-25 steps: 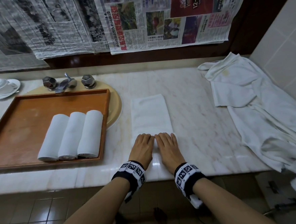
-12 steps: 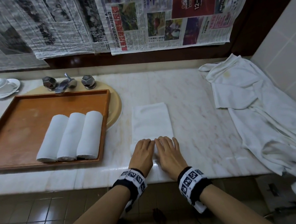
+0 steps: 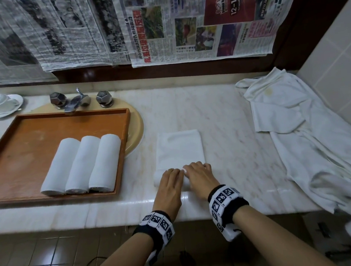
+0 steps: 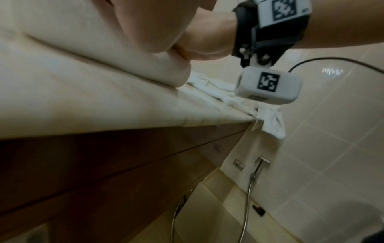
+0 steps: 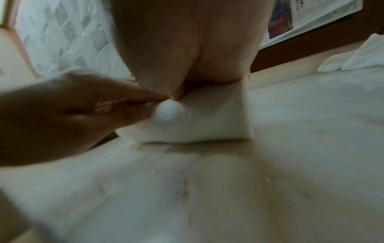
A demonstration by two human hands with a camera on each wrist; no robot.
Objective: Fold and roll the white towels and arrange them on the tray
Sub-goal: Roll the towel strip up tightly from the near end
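Note:
A folded white towel (image 3: 179, 147) lies on the marble counter, and its near end is wound into a roll (image 5: 197, 120). My left hand (image 3: 170, 181) and right hand (image 3: 200, 174) rest side by side on top of that roll, fingers laid flat over it and pressing down. In the right wrist view my left hand (image 5: 62, 115) touches the roll's left part, beside my right hand (image 5: 187, 49). Three rolled white towels (image 3: 81, 164) lie next to each other in the orange wooden tray (image 3: 25, 133) at the left.
The tray sits over a beige sink basin (image 3: 138, 127) with chrome taps (image 3: 79, 100) behind it. A white cup and saucer (image 3: 2, 103) stand far left. A heap of white cloth (image 3: 305, 134) covers the counter's right end. Newspapers hang on the wall.
Both hands have moved away from me along the counter, rolling the towel. The roll is thicker and the flat part ahead of it is shorter.

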